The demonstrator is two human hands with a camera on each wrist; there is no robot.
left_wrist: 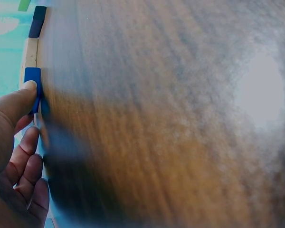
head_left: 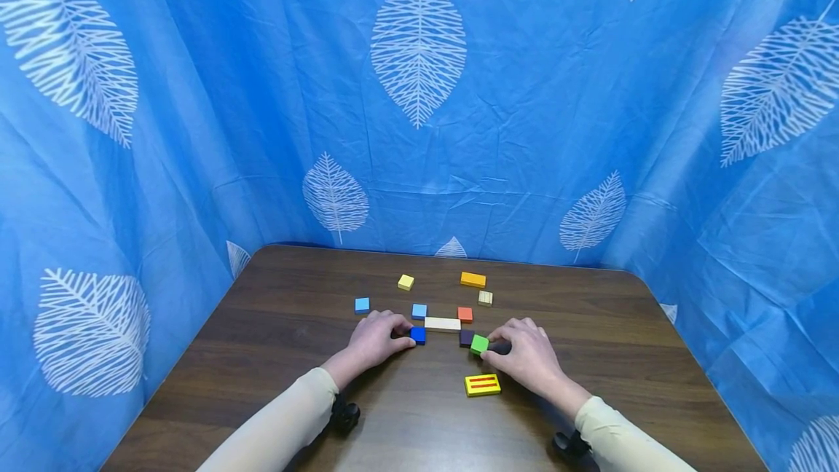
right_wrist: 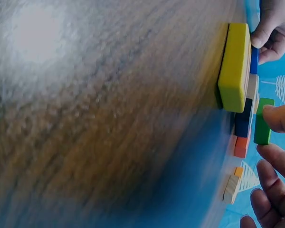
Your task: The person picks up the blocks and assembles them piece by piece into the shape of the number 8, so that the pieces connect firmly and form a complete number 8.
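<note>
My left hand (head_left: 379,338) pinches a dark blue block (head_left: 418,336) between thumb and forefinger. That block rests on the table at the left end of a long cream block (head_left: 442,324). At the cream block's right end lies a dark purple block (head_left: 466,339). In my right hand (head_left: 526,357) a green block (head_left: 480,344) is pinched by thumb and fingertip. The right wrist view has this green block (right_wrist: 263,121) raised off the table, beside the dark block (right_wrist: 243,118). A light blue block (head_left: 419,311) and a red-orange block (head_left: 465,315) sit just behind the cream block's ends.
A yellow block with red stripes (head_left: 482,385) lies nearer me. Farther back are a pale yellow block (head_left: 406,282), an orange block (head_left: 473,280) and a striped wooden block (head_left: 485,299). Another light blue block (head_left: 362,305) lies left. A blue curtain (head_left: 511,137) hangs behind the table (head_left: 295,282).
</note>
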